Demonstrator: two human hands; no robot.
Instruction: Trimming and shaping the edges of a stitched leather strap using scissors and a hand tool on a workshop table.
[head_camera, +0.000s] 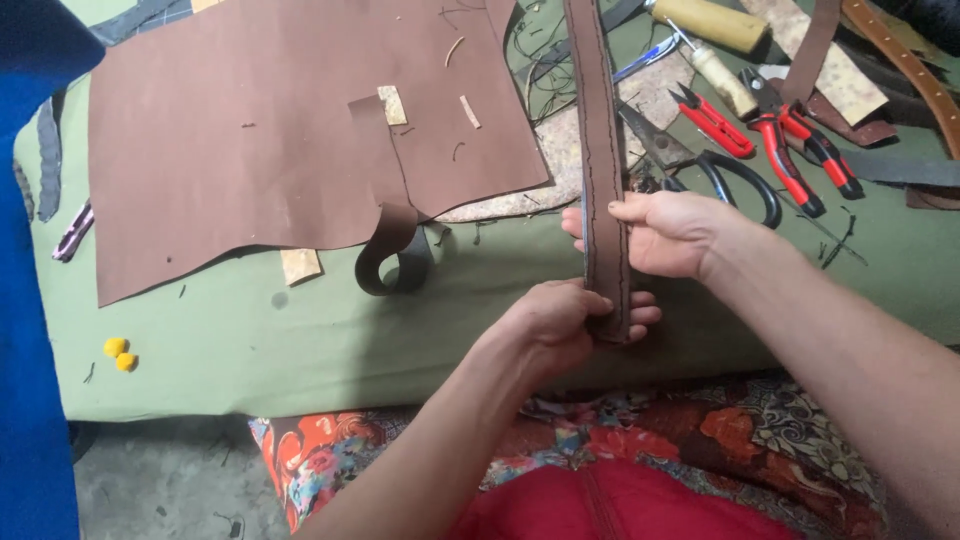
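Note:
A long brown leather strap (601, 130) with dark stitched edges runs from the top of the view down to my hands. My left hand (560, 320) grips its near end, fingers wrapped under it. My right hand (665, 232) pinches the strap a little higher up, thumb on top. Both hands hold it just above the green padded table (300, 340).
A large brown leather sheet (260, 140) covers the table's left, with a curled strip (393, 262) at its near edge. Black scissors (720, 170), red-handled pliers (800, 150) and snips (715, 122) lie to the right. Two yellow bits (119, 353) sit near left.

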